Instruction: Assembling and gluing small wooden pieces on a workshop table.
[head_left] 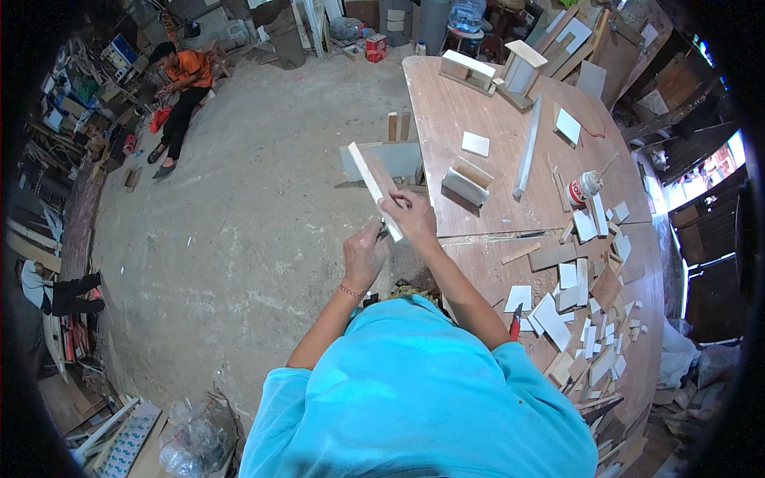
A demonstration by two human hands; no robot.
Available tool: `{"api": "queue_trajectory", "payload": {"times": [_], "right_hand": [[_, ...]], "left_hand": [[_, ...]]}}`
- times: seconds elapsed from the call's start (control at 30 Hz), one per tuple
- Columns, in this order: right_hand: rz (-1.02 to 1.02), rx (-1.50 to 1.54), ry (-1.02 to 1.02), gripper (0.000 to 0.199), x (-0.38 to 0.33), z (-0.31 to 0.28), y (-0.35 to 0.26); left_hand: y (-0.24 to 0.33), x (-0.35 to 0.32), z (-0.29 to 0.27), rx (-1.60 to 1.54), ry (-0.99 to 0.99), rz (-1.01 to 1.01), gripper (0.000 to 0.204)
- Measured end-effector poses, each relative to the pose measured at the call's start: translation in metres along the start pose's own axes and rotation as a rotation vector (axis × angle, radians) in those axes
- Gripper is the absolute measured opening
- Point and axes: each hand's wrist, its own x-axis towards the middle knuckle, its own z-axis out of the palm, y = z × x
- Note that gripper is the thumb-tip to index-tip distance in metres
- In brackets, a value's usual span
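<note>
Left of the table's edge I hold a narrow wooden board [373, 177] with a pale, whitish long edge, tilted up and away to the left. My right hand [412, 217] is closed around its lower part, fingers over the near end. Just below and to the left, my left hand [364, 255] is closed at the board's lower end. Something small and dark shows at its fingertips, too small to name. Closest on the table to my right hand is a small wooden box-like piece [467, 183] with white faces.
The wooden table [510, 219] on the right bears many white and brown offcuts [586, 299], a red-handled cutter [515, 323], a glue bottle [584, 189] and a long strip [528, 147]. A grey panel [402, 159] stands beside it. A person in orange [191, 73] sits far left.
</note>
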Motion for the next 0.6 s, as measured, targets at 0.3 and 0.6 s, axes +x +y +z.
{"api": "queue_trajectory", "payload": {"times": [0.3, 0.6], "right_hand": [[-0.037, 0.060, 0.003, 0.045, -0.008, 0.014, 0.018], [-0.070, 0.033, -0.052, 0.050, -0.040, 0.011, 0.002]], "left_hand": [[-0.012, -0.011, 0.002, 0.147, -0.081, -0.090, 0.008], [-0.032, -0.010, -0.001, 0.219, -0.064, -0.196, 0.004]]}}
